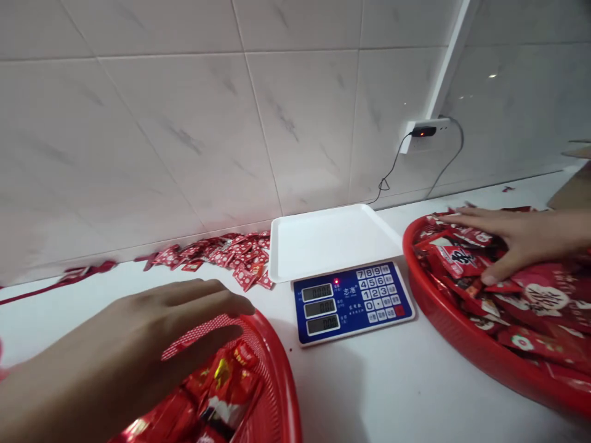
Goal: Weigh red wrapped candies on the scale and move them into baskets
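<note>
My left hand (pixel 157 323) is over the left red plastic basket (pixel 282 363), its fingers stretched out and nothing seen in them. Shiny red wrapped packets (pixel 231 384) lie inside that basket, partly hidden by the hand. At the right, my right hand (pixel 519 237) rests on the packets in the right red basket (pixel 446 335), fingers spread and thumb against a packet. That basket is heaped with red packets (pixel 538 295), several with white print. Between the baskets stands a digital scale (pixel 351 301) with a blue panel and a white tray (pixel 330 240) on top; the tray holds nothing.
Small red dotted packets (pixel 244 255) lie in a loose pile along the tiled wall (pixel 184 135), left of the scale. A black plug with a lit light sits in a wall socket (pixel 427 132), its thin cable (pixel 392 166) hanging behind the tray. The white tabletop (pixel 392 394) shows in front.
</note>
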